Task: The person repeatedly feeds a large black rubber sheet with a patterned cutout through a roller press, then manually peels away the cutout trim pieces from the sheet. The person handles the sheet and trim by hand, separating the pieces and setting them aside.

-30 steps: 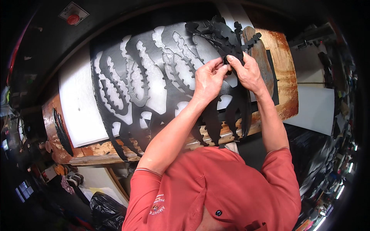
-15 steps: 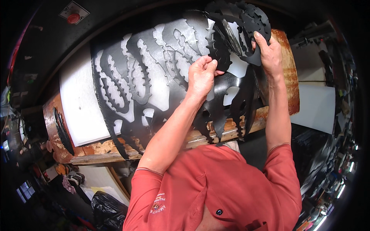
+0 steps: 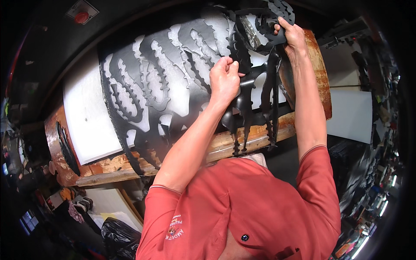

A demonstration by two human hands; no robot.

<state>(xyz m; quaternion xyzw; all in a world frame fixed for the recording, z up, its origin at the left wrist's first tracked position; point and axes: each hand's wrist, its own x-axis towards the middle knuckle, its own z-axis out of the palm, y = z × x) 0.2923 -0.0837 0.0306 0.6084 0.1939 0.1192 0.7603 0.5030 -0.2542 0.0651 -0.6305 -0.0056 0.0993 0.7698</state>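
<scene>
A large black rubber-like sheet [image 3: 180, 110], cut through with curved, jagged-edged shapes, drapes across the work surface and hangs in strips over its near edge. My left hand [image 3: 224, 82] is closed in a pinch at a black strip near the sheet's right part; its fingertips are partly hidden. Farther right and away from me, my right hand [image 3: 294, 38] grips a bundle of curved, toothed black cut pieces [image 3: 284, 11], thumb on top. Dark strips [image 3: 272, 82] hang below this bundle, and pale surface shows through the gaps.
A white board [image 3: 89, 115] lies under the sheet on a worn, rust-coloured bench [image 3: 318, 73] with a wooden front edge [image 3: 108, 177]. A dark machine panel with a red button [image 3: 81, 17] stands at the far left. A black plastic bag [image 3: 119, 236] sits at lower left.
My right hand has moved up and slightly left with the cut pieces. The sheet's right part has shifted and its strips hang straighter. My left hand stays pinched near the same spot.
</scene>
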